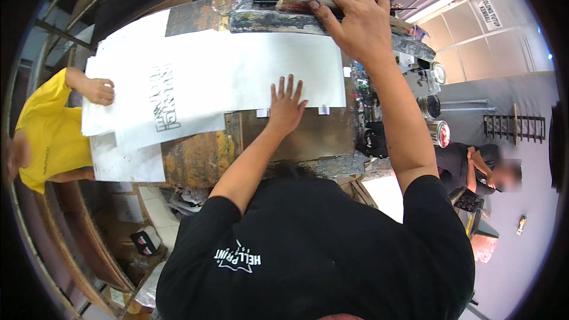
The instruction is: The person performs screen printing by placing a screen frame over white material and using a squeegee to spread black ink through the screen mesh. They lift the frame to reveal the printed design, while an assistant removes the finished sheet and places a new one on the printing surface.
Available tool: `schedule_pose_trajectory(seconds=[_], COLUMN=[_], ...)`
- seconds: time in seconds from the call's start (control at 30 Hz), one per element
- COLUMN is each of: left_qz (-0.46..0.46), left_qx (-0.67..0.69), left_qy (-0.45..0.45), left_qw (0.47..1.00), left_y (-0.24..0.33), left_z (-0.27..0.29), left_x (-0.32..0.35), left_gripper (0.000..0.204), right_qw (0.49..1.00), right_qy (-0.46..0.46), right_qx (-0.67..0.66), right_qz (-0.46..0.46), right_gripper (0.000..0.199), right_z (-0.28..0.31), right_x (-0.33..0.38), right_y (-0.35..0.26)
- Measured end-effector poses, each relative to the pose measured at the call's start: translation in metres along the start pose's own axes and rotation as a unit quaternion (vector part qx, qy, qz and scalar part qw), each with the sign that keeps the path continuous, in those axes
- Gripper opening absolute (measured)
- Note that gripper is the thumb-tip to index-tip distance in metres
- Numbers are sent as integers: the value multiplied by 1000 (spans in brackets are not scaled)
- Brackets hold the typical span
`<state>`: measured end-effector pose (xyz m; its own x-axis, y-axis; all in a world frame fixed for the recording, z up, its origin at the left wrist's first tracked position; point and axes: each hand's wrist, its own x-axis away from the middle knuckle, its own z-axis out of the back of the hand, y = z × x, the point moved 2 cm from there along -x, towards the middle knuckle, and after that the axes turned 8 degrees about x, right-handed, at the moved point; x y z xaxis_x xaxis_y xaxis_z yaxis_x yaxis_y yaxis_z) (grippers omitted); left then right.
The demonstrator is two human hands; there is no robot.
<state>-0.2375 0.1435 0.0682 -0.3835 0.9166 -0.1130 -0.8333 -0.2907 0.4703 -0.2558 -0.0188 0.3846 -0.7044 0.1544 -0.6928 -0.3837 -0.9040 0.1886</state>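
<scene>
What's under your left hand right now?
The left hand lies flat on the near edge of a white sheet, which rests on a paint-stained table. What lies beneath the sheet is covered. The right hand grips a squeegee handle.

Paper sheet (237, 71) on table (195, 160); squeegee (296, 6) behind sheet.

Two people at a paint-stained printing table, white sheets between them.

The person's left hand (285, 108) lies flat, fingers spread, on the near edge of a large white sheet (261, 68), just above small tape tabs (262, 112). The right hand (357, 21) is closed around the wooden handle of a squeegee (296, 3) at the far side of the worn table (201, 157). At the left, a co-worker's hand (99, 90), on a yellow-sleeved arm, rests on a stack of white sheets (127, 142), one bearing a black print (166, 98). Paint cans (437, 132) stand to the right, near a seated person in black (468, 169).
</scene>
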Motion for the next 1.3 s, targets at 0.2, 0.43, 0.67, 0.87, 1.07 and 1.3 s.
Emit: schedule_pose_trajectory(seconds=[0.2,0.43,0.67,0.87,1.07,1.3], left_qz=[30,64,38,46,38,-56], left_qx=[7,8,26,48,128,25], left_qy=[-28,-59,-41,-28,-49,-36], left_qw=[999,996,998,997,990,997], left_y=[46,36,27,31,43,40], left_z=[-51,-57,-58,-54,-27,-48], left_x=[-18,-24,-22,-21,-38,-31], left_gripper=[63,57,56,54,63,101], right_qw=[997,992,989,990,992,995], right_qy=[-68,-101,-131,-122,-113,-88], right_qx=[28,-59,-58,-64,-51,-31], right_qz=[-9,-51,-43,-38,-37,-21], right_gripper=[52,57,52,51,48,51], right_z=[6,15,17,14,16,12], right_x=[2,-11,-25,-21,-18,-20], right_y=[11,8,11,11,15,11])
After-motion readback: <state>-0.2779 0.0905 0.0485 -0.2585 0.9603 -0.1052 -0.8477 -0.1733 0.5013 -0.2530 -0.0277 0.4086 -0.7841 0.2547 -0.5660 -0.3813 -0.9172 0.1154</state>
